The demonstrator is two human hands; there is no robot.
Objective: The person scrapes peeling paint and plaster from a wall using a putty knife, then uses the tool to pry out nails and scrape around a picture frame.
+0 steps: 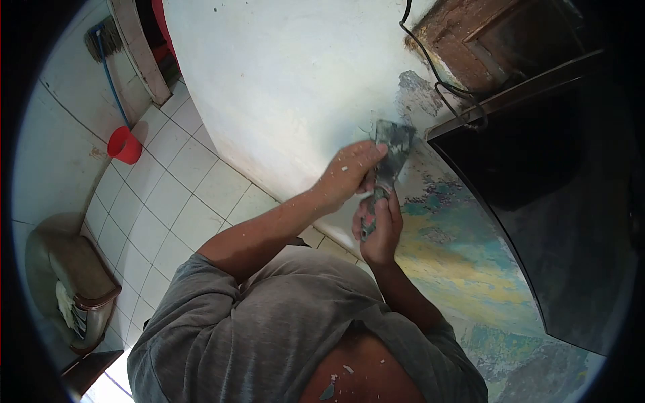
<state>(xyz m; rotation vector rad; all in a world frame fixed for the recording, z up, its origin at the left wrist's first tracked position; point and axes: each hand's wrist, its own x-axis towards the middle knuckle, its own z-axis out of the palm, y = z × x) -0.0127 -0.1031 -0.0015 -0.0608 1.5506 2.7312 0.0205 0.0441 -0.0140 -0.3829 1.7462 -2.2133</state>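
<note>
A wide metal scraper (394, 149) with a worn, stained blade lies against the wall (295, 87), where the white paint meets a peeled patch. Its handle is wrapped by the fingers of my right hand (381, 225). From the left, my left hand (354, 166) presses on the blade, thumb on its face and other fingers at its lower edge. Paint flakes dot my left hand and forearm. Below and right of the scraper, the peeled wall (447, 248) shows yellow, green and grey layers.
A large dark panel (551, 201) stands close on the right, under a brown wooden frame (470, 40) and a hanging black cable (430, 60). A red bucket (125, 145), a broom (107, 67) and an armchair (74, 282) are at the left, by the tiled floor (181, 181).
</note>
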